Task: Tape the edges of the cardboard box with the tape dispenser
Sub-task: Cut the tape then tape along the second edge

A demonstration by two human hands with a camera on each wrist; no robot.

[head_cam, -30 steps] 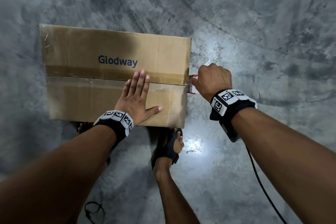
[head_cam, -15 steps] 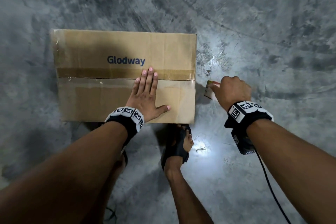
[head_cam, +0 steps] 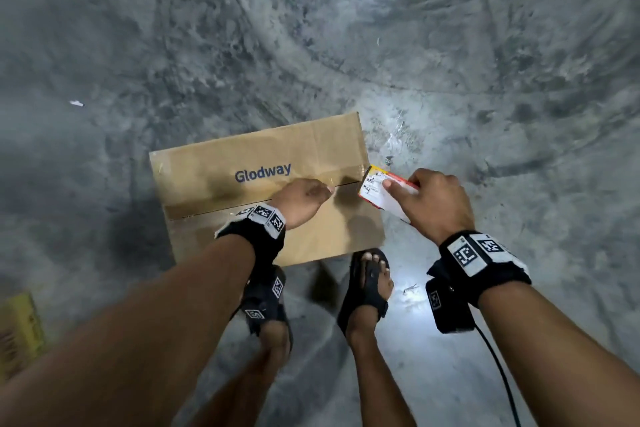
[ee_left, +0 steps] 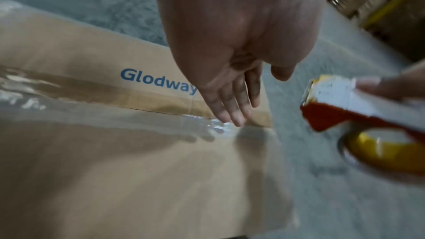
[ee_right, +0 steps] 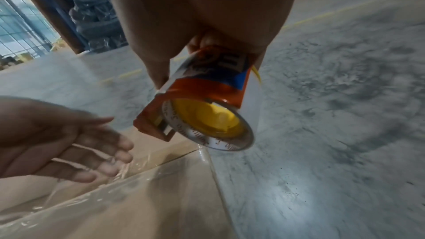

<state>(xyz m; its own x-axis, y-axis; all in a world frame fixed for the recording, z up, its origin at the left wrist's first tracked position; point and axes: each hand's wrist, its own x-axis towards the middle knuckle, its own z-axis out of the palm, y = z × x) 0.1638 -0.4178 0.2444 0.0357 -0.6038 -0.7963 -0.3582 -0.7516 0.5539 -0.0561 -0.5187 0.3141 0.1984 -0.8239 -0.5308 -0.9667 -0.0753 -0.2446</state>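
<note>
Cardboard box printed "Glodway", lying flat on grey concrete floor just ahead of two sandalled feet, near edge almost touching the toes. Centre seam running roughly 8 to 2 o'clock across the top, covered by a strip of clear glossy tape with wrinkles near the 3 o'clock end.

Left hand over the seam toward the box's 3 o'clock end, fingers straight and held together, tips at the crinkled end of the tape; contact looks likely but cannot be told for sure. Nothing gripped.

Tape dispenser, orange and white with a printed label, held in the air just off the box's 3 o'clock edge, apart from the cardboard. Clear tape roll on a yellow core seated in its frame, open side facing down toward the box corner. Right hand wrapped around the dispenser's top, thumb pressed on the white face, fingers curled over the far side.

Black wrist straps with square coded markers on both forearms. Yellow object at the 8 o'clock edge of the head view, too blurred to name.
</note>
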